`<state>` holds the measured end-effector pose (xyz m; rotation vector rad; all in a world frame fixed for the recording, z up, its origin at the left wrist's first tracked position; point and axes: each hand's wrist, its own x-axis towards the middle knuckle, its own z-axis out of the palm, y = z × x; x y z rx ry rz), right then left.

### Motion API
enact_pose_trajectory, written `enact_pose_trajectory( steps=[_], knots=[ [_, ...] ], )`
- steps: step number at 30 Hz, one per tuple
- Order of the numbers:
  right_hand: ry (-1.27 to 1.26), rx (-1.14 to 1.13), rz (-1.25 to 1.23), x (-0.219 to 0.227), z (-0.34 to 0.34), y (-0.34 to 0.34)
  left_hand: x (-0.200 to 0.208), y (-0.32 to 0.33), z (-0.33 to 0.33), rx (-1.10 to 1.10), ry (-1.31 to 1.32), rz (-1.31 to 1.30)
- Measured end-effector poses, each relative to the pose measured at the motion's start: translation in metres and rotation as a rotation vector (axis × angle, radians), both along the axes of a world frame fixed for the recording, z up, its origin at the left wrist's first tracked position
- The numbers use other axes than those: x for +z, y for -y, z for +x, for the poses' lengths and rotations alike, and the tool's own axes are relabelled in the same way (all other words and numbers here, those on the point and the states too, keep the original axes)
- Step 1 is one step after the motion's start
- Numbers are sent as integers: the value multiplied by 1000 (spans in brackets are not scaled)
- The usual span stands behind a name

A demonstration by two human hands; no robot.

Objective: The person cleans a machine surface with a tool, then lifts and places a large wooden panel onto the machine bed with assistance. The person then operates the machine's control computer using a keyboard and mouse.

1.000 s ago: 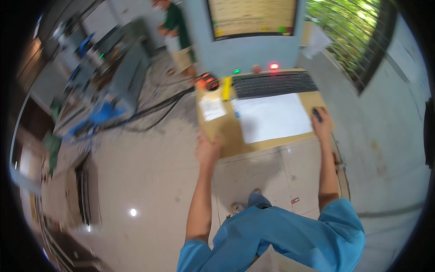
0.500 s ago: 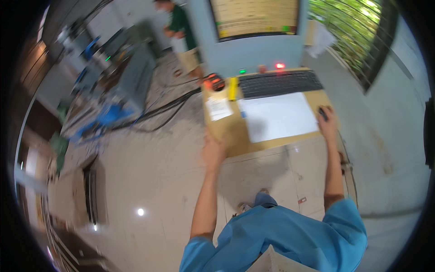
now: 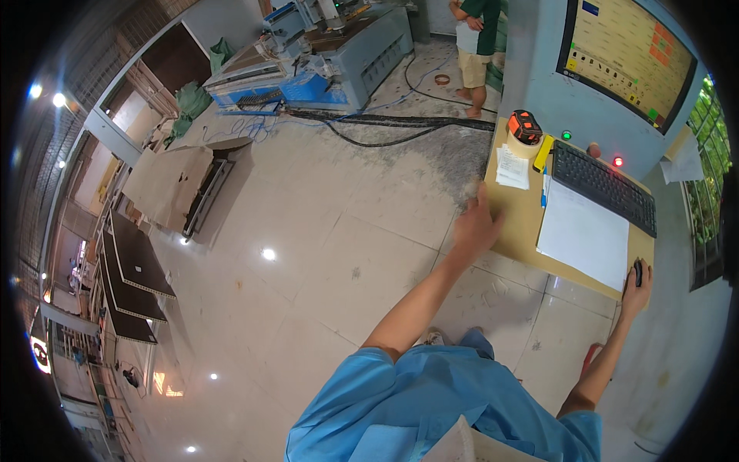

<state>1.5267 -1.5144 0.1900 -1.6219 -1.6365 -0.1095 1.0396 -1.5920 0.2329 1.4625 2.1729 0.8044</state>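
Under my right hand [image 3: 636,291], at the right front corner of a tan shelf [image 3: 517,245], is a black computer mouse [image 3: 638,272], with my fingers around it. My left hand [image 3: 477,225] is at the shelf's left front edge, slightly blurred, its fingers stretched out and holding nothing that I can see. Between the hands lies a white sheet of paper [image 3: 583,235]. Behind the sheet runs a black keyboard [image 3: 604,187]. A blue pen [image 3: 545,190], a yellow object [image 3: 543,153], a small paper slip [image 3: 513,169] and an orange-and-black tape measure [image 3: 526,127] on a tape roll lie at the left.
A lit monitor [image 3: 627,61] is set in the blue-grey cabinet above the shelf. Black cables [image 3: 385,119] cross the floor toward a large machine [image 3: 346,58]. Another person [image 3: 475,46] stands beyond. Dark panels [image 3: 137,258] and a cardboard-covered stack [image 3: 171,181] stand at the left.
My view has turned left, so the shelf and monitor now sit farther right and more of the room shows. My right hand stays on the mouse; my left stays by the shelf's edge.
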Motion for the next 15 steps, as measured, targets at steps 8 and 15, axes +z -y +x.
enact_pose_trajectory(
  steps=[8, 15],
  knots=[
    [23, -4, 2, 5, -4, 1, -1, 1, 0, -23, -3, 26],
    [6, 11, -4, 8, -5, 3, 0, 1, 0, -23, -6, 29]
  ],
)
